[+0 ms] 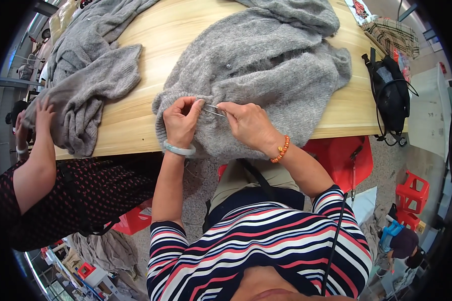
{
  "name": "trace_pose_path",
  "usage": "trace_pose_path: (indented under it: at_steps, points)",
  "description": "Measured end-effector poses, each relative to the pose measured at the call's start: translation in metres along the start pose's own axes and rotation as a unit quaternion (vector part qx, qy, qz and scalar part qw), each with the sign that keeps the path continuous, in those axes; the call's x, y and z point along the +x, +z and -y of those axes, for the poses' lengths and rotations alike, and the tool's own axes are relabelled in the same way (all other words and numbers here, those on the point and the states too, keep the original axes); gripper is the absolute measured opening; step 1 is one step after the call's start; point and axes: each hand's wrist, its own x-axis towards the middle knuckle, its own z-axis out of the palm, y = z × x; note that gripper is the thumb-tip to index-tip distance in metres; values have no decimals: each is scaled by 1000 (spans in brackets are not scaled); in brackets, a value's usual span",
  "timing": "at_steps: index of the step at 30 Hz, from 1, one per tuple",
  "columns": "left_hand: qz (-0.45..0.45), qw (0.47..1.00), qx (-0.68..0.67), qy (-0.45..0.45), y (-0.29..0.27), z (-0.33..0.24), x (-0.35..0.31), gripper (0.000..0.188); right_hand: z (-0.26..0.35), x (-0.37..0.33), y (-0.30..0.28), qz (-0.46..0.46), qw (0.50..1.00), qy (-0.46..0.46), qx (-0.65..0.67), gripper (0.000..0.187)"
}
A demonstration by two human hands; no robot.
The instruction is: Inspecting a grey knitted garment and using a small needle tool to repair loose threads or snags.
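Note:
A fuzzy grey knitted garment [286,100] lies bunched on the table, its near edge hanging over the front. My left hand [182,120], with a pale bangle at the wrist, pinches a fold of this knit between thumb and fingers. Beside it, my right hand [253,124], wearing an orange bead bracelet, grips slim metal tweezers [215,111]. Their two thin prongs point left and meet the knit by my left thumb. Whether the tips hold a thread is too small to tell.
The pale wooden table [153,45] runs across the front. On the left, a co-worker's hand [45,113] rests on another grey knit [93,80]. A black bag [390,95] with straps sits at the table's right end. Red stools [339,160] stand below.

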Motion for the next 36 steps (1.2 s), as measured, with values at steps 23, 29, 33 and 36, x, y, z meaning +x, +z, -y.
trace_pose_path:
  at_steps: [23,29,33,36]
  points:
    - [81,939,-304,-138,-21,18,1,25,-24,25,24,13,997,-38,61,20]
    - [144,891,-383,-194,-34,14,8,27,-31,42,2,306,830,176,431,20]
    - [118,929,-308,-169,-28,19,9,26,-20,31,17,12,988,-88,125,16]
    - [149,941,-256,-166,-25,11,7,23,-1,35,0,-64,995,-75,-14,15]
